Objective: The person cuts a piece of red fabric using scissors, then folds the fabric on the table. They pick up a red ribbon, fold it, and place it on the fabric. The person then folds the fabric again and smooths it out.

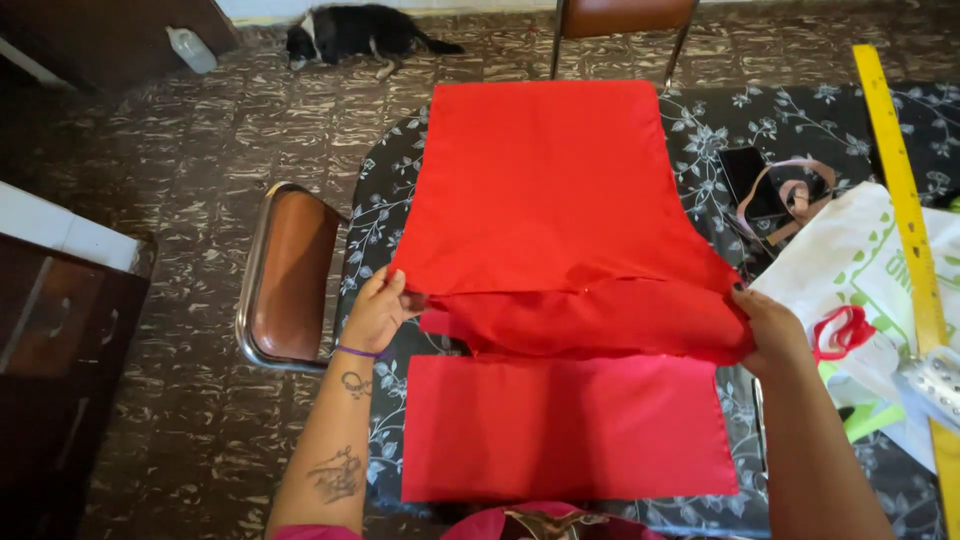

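Our left hand pinches the left edge of the red fabric, fingers curled over the fold, and our right hand grips the opposite edge the same way, so the cloth is held taut between them. This fabric is plain bright red, smooth and matte; its upper part lies flat on the table, flaring wider toward us, and a folded band of it runs between our hands. Just below lies a separate pinkish-red rectangle, flat and square-cornered. Under both is a dark floral tablecloth. To the right lie a white printed bag, red-handled scissors and a long yellow ruler; a brown chair stands left
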